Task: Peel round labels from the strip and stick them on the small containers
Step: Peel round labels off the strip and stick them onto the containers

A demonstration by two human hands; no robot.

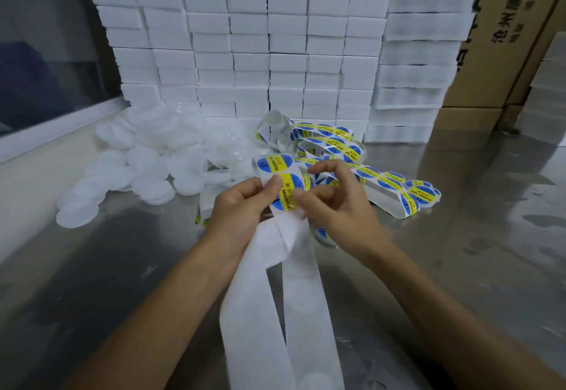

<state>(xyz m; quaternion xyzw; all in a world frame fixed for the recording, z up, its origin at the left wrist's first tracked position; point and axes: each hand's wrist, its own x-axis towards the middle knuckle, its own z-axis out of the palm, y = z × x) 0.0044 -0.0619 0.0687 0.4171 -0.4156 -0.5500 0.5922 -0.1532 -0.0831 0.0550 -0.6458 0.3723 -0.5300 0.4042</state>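
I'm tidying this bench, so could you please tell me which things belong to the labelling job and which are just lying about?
Job:
label strip, held by left hand
round label, pinched by right hand
small containers
empty backing paper

Lying about:
white foam blocks
cardboard boxes

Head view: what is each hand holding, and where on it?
Left hand pinches the white backing strip beside a round blue-and-yellow label; right hand pinches that label's edge.

Single head-worn view, forward and down, close over the steel table [459,267].
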